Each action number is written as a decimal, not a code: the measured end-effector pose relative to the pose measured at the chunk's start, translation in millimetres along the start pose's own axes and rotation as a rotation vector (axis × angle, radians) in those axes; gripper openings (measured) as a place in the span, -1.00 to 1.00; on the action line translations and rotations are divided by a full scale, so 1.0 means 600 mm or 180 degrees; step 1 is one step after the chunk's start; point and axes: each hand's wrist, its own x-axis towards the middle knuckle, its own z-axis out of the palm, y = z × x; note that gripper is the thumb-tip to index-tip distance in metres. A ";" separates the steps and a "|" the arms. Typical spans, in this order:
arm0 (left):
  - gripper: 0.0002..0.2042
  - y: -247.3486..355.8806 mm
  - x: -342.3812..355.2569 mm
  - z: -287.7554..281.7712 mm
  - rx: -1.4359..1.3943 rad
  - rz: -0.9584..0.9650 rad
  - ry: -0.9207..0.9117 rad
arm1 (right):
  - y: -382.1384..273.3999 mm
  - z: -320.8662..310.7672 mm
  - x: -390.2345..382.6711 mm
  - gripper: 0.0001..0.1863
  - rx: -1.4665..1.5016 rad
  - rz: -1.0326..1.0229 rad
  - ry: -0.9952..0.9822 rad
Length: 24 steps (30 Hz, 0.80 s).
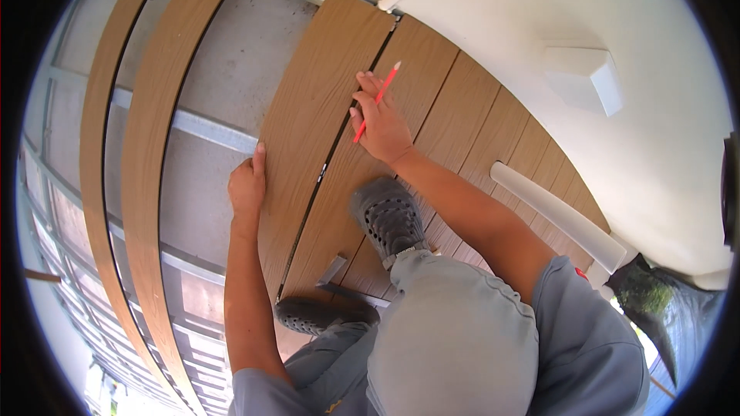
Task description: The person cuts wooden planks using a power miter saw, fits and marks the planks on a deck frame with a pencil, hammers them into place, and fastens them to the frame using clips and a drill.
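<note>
A red pencil (377, 102) is held between the fingers of the right hand (383, 127) at the right edge of the wide brown plank (308, 108). Its pale tip is pointed toward the plank's far end, its long axis lying roughly parallel to the plank's. At the plank's left edge, the left hand (247, 186) is placed with its thumb along that edge; whether its curled fingers are closed beneath cannot be told. Two narrower boards (158, 119) are laid left of the plank.

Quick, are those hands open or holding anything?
Left hand: curled at one edge of a brown plank; grip cannot be told.
Right hand: holding a red pencil.
</note>
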 end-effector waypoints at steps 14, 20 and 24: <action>-0.37 -0.104 -0.009 -0.205 0.1406 0.1145 -0.0524 | -0.001 -0.093 -0.081 -0.64 -0.0299 0.0762 -0.0610; -0.53 -0.276 -0.124 -0.272 0.1507 0.0891 -0.0659 | 0.038 -0.186 -0.195 -0.61 -0.1621 0.1570 -0.1528; -0.54 -0.361 -0.198 -0.224 0.1047 0.0951 -0.0864 | 0.054 -0.239 -0.233 -0.67 -0.1594 0.1569 -0.1511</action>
